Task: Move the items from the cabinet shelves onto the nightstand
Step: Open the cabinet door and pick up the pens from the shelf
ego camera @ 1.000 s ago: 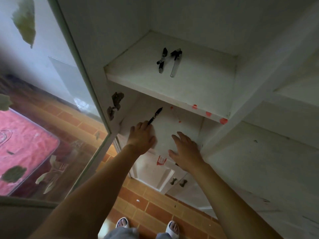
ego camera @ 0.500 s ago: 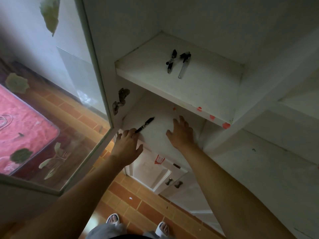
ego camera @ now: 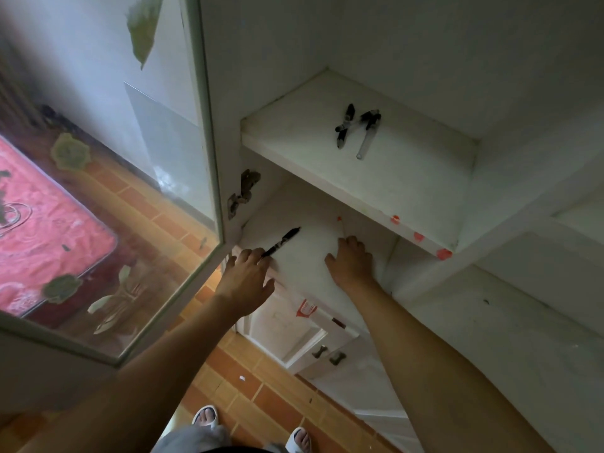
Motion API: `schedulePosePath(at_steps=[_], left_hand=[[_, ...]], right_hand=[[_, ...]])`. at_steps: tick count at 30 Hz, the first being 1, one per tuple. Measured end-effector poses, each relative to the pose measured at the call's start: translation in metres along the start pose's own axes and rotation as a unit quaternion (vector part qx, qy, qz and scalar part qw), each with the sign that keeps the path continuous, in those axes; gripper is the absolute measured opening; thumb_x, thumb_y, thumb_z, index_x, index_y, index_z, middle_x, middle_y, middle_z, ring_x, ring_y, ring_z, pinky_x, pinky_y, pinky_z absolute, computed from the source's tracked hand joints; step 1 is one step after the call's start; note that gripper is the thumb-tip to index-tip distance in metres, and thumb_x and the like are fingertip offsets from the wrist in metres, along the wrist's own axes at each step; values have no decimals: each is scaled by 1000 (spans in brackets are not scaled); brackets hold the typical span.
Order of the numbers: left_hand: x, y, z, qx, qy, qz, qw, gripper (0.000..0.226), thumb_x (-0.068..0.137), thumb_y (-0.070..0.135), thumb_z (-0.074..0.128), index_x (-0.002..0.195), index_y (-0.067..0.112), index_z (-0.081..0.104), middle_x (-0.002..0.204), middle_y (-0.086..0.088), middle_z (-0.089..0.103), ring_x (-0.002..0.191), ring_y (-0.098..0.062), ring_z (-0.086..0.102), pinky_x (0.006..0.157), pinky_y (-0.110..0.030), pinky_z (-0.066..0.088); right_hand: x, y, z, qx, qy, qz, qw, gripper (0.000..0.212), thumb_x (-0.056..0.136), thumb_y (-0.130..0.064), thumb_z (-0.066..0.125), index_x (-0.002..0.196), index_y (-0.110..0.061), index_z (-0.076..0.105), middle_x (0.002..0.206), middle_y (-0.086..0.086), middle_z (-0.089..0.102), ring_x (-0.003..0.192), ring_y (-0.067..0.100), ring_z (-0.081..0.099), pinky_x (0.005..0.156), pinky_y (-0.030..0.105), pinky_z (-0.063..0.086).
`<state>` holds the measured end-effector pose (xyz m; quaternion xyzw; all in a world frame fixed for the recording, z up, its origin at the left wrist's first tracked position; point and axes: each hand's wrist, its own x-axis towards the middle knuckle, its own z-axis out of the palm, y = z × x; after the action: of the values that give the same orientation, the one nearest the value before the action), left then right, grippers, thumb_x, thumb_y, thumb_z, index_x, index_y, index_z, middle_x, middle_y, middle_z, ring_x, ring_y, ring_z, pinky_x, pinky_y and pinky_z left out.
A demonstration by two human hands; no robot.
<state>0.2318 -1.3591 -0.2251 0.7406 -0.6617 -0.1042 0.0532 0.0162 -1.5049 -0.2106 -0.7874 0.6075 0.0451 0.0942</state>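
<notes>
Our left hand (ego camera: 246, 273) grips the near end of a black pen (ego camera: 281, 240), whose tip points away from us over the lower shelf (ego camera: 304, 256). Our right hand (ego camera: 351, 261) lies on that shelf just right of the left one, fingers curled at the base of a pale pen with an orange tip (ego camera: 340, 225); we cannot tell if it is gripped yet. Above and beyond both hands, two more pens (ego camera: 356, 129) lie close together on the upper shelf (ego camera: 408, 178). We judge these pens light, stiff, smooth and liable to roll, so we pinch each mid-barrel. The nightstand is out of view.
</notes>
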Motion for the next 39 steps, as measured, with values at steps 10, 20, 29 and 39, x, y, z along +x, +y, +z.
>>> schedulePosePath(at_steps=[10,20,29,39], left_hand=[[8,3,-2,-9,-4,18,1000,57,97,47,54,145,17,52,150,-5,48,138,-31,43,113,-54,40],[8,3,1,3,-9,30,1000,60,97,47,54,150,19,47,154,-4,46,141,-30,42,113,-55,40],[7,-10,0,2,4,22,1000,57,98,45,53,149,19,49,154,-3,47,142,-29,42,116,-53,37],[8,-9,2,-13,13,18,1000,57,97,46,55,146,18,52,152,-2,49,140,-28,43,115,-51,40]], right_hand=[[-37,-13,19,49,36,-61,996,53,103,-38,48,149,-14,48,144,8,50,130,28,47,108,46,41],[-10,-1,13,5,35,-62,997,47,106,-35,40,147,-13,48,140,11,52,126,30,50,104,46,42],[-26,-15,20,-10,41,-87,995,39,103,-26,42,138,-13,56,135,9,52,122,27,49,103,43,42],[-70,-46,29,73,45,-175,981,42,104,-31,47,143,-16,54,133,4,57,121,22,52,102,41,44]])
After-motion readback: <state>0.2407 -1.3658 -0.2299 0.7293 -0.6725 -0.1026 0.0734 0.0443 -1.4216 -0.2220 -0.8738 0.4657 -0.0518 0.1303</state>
